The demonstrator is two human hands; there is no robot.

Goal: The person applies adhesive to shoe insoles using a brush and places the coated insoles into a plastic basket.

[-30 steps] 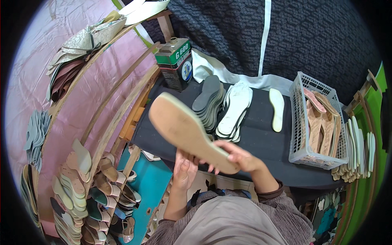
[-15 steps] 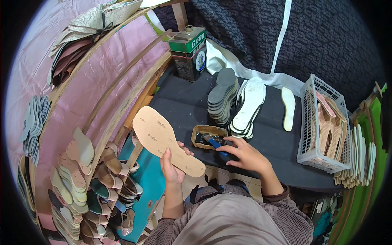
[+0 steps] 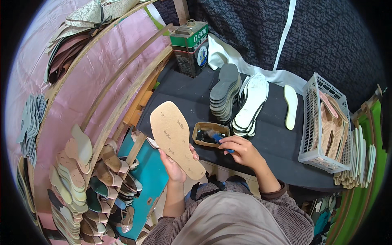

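Nearest, the left hand (image 3: 174,165) grips a tan insole board (image 3: 175,139) by its heel end, fingers wrapped round the edge, the flat face turned up and the toe pointing away toward the racks. Just to its right, the right hand (image 3: 240,149) is closed on a blue-handled brush (image 3: 218,139), whose tip dips into a small brown tray (image 3: 210,134) sitting near the front edge of the dark cloth-covered table (image 3: 273,134). The insole is held off the table, in front of its near-left corner and just beside the tray, not touching it.

Beyond the tray, a stack of grey soles (image 3: 224,94) stands beside a fanned stack of white soles (image 3: 251,106), the two touching or nearly so; they crowd the space directly behind the tray. A single pale sole (image 3: 290,107) lies apart to the right. Further right, a white plastic basket (image 3: 310,122) holds tan pieces stood on edge. At the far-left corner a green metal can (image 3: 190,49) stands upright.

Along the left, slanting wooden racks (image 3: 122,94) against a pink sheet carry many more insoles (image 3: 77,171), close to the left elbow.
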